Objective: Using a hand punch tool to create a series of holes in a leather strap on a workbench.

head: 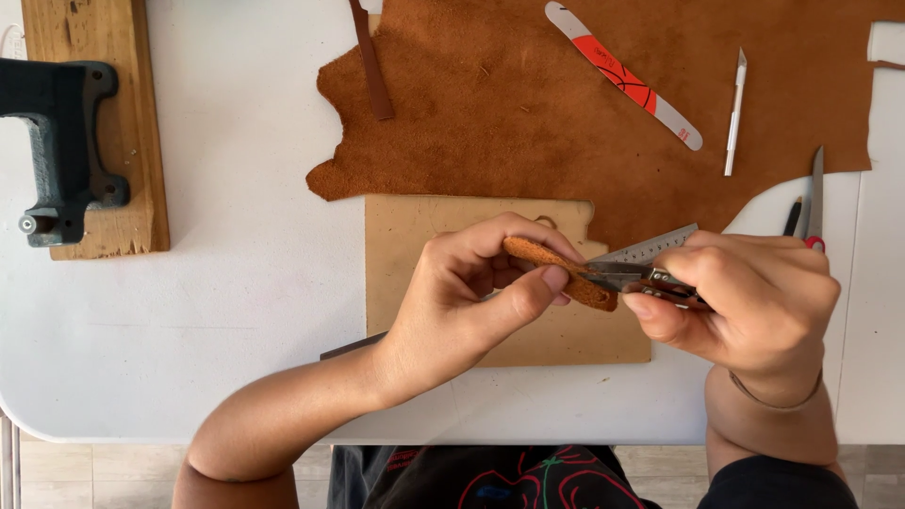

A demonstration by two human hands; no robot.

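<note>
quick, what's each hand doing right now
Left hand: closed, pinching a small brown leather piece.
Right hand: closed around small metal snips, blades at the leather piece.

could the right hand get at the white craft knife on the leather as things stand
Probably not at once. The right hand is closed around small metal snips at the leather piece. The white craft knife lies uncovered on the leather hide, its path free.

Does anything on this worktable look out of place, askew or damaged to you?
Nothing stands out. The left hand pinches a small leather piece, the right hand holds metal snips at it, and tools lie on the leather hide.
</note>
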